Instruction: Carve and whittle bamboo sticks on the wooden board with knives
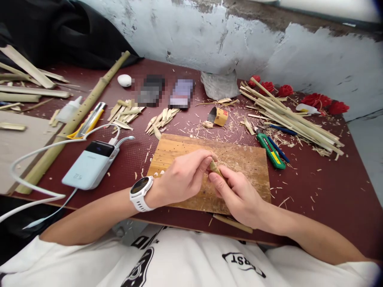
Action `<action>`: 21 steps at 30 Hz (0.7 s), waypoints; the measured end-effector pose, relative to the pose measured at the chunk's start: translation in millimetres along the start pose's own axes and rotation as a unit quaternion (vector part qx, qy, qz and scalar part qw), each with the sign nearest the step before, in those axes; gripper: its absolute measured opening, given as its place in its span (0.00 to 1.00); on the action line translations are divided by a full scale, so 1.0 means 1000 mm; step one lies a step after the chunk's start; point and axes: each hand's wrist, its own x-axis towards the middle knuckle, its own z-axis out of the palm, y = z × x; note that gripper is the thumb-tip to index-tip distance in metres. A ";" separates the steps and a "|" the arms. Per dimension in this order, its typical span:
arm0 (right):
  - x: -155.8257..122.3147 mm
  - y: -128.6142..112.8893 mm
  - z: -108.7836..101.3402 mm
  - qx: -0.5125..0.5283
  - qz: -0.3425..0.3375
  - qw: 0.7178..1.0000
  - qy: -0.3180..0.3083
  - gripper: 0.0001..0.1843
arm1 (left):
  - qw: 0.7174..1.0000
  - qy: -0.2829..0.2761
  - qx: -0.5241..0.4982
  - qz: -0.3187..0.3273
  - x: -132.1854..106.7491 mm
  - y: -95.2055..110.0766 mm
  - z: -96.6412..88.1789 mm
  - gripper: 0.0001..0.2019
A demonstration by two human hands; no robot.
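Over a worn wooden board (173, 153), a short greenish piece of bamboo (215, 169) is held between my two hands. My left hand (188, 173), with a white watch on its wrist, is closed with thumb and fingers at the upper end of the piece. Thumb and fingers of my right hand (236, 191) wrap round its lower part. Most of the piece is hidden by my fingers. Under my right hand, at the board's near edge, lies another bamboo strip (233, 223).
Right of the board lie a green utility knife (270, 150), bamboo strips (293, 115) and red flowers (285, 90). Carved bamboo pieces (163, 119) and a cardboard ring (220, 116) sit behind it. Leftward are a power bank (88, 165) with cables and a long bamboo pole (80, 115).
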 end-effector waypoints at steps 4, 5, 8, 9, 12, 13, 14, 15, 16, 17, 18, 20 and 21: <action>0.000 0.006 0.008 0.172 0.062 0.983 -0.010 0.22 | 1.000 0.004 -0.005 -0.025 -0.001 -0.001 0.002 0.10; 0.001 0.007 0.009 0.203 0.071 0.976 -0.016 0.21 | 0.999 0.001 -0.013 -0.040 -0.001 0.000 0.003 0.10; 0.006 0.007 0.010 0.297 0.090 0.949 -0.048 0.21 | 0.993 -0.010 -0.068 -0.097 0.001 0.001 0.005 0.11; 0.008 0.007 0.009 0.323 0.092 0.940 -0.060 0.21 | 0.989 -0.008 -0.092 -0.114 0.001 0.002 0.006 0.12; 0.014 0.005 0.005 0.358 0.087 0.925 -0.088 0.22 | 0.981 0.005 -0.137 -0.136 0.003 0.001 0.004 0.12; 0.015 0.004 0.003 0.358 0.083 0.926 -0.092 0.22 | 0.983 0.004 -0.133 -0.129 0.003 0.001 0.002 0.12; 0.015 0.003 0.000 0.356 0.079 0.927 -0.093 0.22 | 0.986 0.004 -0.121 -0.114 0.004 0.000 -0.001 0.12; 0.015 0.002 -0.003 0.355 0.076 0.927 -0.091 0.22 | 0.991 0.001 -0.103 -0.090 0.005 -0.001 -0.005 0.12; 0.015 0.001 -0.006 0.355 0.074 0.928 -0.087 0.23 | 0.995 -0.003 -0.080 -0.059 0.006 -0.003 -0.009 0.12; 0.014 0.000 -0.010 0.357 0.074 0.927 -0.084 0.23 | 0.998 -0.009 -0.054 -0.023 0.006 -0.005 -0.012 0.12; 0.013 -0.001 -0.013 0.361 0.075 0.926 -0.083 0.23 | 1.000 -0.018 -0.023 0.011 0.007 -0.007 -0.015 0.12; 0.012 -0.001 -0.017 0.368 0.076 0.923 -0.086 0.23 | 0.997 -0.024 0.048 0.064 0.007 -0.012 -0.018 0.13; 0.011 -0.001 -0.018 0.370 0.076 0.921 -0.090 0.23 | 0.993 -0.019 0.086 0.083 0.007 -0.014 -0.018 0.12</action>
